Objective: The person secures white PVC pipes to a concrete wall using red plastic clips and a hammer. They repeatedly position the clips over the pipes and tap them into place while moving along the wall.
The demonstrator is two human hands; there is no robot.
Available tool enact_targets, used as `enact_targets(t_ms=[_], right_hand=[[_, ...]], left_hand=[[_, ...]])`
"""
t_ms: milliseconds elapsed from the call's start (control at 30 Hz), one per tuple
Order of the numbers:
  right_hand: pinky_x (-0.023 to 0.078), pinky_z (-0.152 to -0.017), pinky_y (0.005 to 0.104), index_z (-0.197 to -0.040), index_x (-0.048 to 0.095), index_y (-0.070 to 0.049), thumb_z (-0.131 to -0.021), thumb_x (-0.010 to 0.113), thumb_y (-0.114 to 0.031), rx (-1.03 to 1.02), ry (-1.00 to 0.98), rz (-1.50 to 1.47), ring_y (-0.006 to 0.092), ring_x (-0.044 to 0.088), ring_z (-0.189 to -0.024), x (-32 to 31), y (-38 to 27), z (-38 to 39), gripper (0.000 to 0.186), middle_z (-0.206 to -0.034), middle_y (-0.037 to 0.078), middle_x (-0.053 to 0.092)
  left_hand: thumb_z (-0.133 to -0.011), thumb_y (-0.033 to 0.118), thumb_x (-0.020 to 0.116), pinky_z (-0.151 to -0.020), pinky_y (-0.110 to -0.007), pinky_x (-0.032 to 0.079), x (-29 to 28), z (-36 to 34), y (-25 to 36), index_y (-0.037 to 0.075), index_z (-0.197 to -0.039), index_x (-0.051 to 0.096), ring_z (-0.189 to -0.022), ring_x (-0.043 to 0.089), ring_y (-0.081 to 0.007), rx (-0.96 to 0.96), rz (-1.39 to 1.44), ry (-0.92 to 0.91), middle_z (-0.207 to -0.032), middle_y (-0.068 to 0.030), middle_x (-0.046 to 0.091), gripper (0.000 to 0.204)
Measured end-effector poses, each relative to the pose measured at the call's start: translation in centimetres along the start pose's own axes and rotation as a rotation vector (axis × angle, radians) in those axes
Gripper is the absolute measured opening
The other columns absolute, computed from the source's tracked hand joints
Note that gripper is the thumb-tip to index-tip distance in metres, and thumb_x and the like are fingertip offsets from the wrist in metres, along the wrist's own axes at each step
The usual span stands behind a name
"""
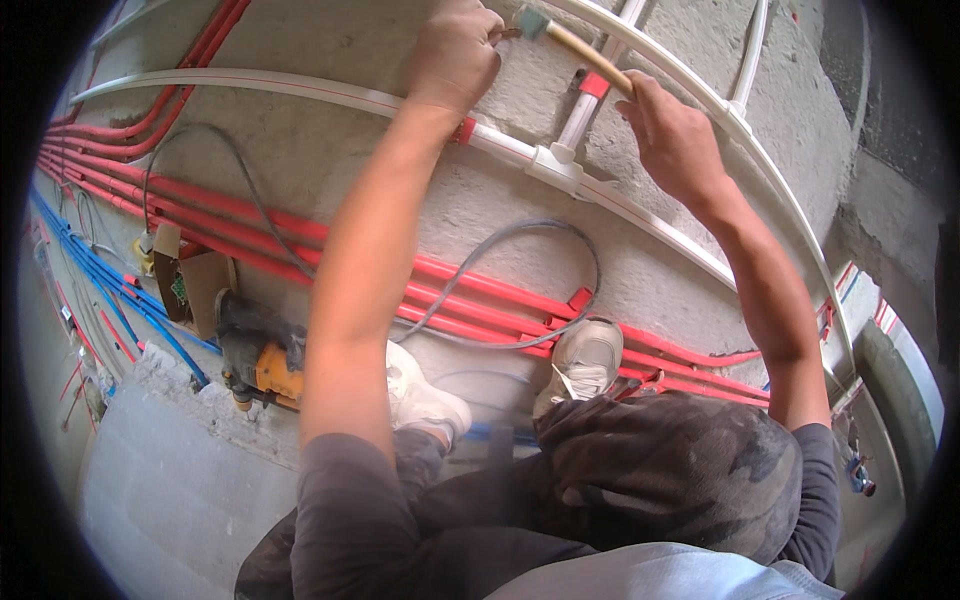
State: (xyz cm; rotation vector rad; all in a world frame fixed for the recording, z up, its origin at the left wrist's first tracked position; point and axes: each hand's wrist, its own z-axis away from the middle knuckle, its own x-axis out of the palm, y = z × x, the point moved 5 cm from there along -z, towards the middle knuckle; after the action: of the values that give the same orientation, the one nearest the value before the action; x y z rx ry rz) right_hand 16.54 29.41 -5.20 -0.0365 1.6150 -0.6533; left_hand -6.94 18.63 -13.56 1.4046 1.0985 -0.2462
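Note:
My right hand [670, 135] grips the wooden handle of a hammer [570, 45], whose blue-grey head is up at the top centre, close beside my left hand [458, 55]. The fingers of my left hand are pinched on a small dark piece [508, 33] at the rough concrete; I cannot make out exactly what it is. Below both hands runs a white pipe [500, 142] with a white tee fitting [558, 168] and red collars. A short branch pipe rises from the tee, and a curved white pipe [770, 175] passes to the right of my right hand.
Red conduits [470, 295] cross below with a looped grey cable [590, 245]. My shoes [585, 365] are among them. At left lie blue pipes [105, 280], a cardboard box [210, 290] and an orange-and-black power tool [280, 372]. A concrete edge [870, 350] is at the right.

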Motion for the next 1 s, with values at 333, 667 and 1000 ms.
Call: enact_targets(t_ms=[333, 667, 1000], right_hand=[[0.041, -0.060, 0.0297, -0.103, 0.067, -0.002, -0.094, 0.073, -0.016, 0.288, 0.089, -0.644, 0.0102, 0.047, -0.066, -4.7, -3.4, 0.6, 0.017, -0.072, 0.003, 0.053], [0.039, -0.059, 0.0259, -0.088, 0.062, -0.002, -0.092, 0.067, -0.010, 0.399, -0.036, -0.845, 0.0055, 0.045, -0.068, -3.4, -2.2, 3.9, 0.011, -0.074, -0.004, 0.052], [0.044, -0.061, 0.0319, -0.087, 0.061, -0.002, -0.091, 0.063, -0.016, 0.631, 0.113, -0.686, 0.0112, 0.049, -0.065, -3.3, 2.4, 9.2, 0.015, -0.069, 0.003, 0.053]], left_hand=[[-0.095, 0.007, 0.070, -0.073, -0.024, 0.046, -2.4, 2.2, 9.8, 0.000, -0.096, 0.070, -0.078, 0.055, -0.0077, -0.525, 0.815, -0.138, -0.086, 0.0015, 0.065, 0.008], [-0.092, -0.003, 0.069, -0.078, -0.023, 0.052, -1.3, 6.0, 16.0, -0.003, -0.104, 0.069, -0.087, 0.066, -0.0104, -0.540, 1.052, -0.277, -0.095, -0.0047, 0.071, 0.012], [-0.082, -0.006, 0.072, -0.069, -0.027, 0.049, -1.2, 5.3, 13.1, 0.002, -0.094, 0.073, -0.074, 0.062, -0.0131, -0.252, 0.505, -0.228, -0.087, -0.0059, 0.067, 0.015]])
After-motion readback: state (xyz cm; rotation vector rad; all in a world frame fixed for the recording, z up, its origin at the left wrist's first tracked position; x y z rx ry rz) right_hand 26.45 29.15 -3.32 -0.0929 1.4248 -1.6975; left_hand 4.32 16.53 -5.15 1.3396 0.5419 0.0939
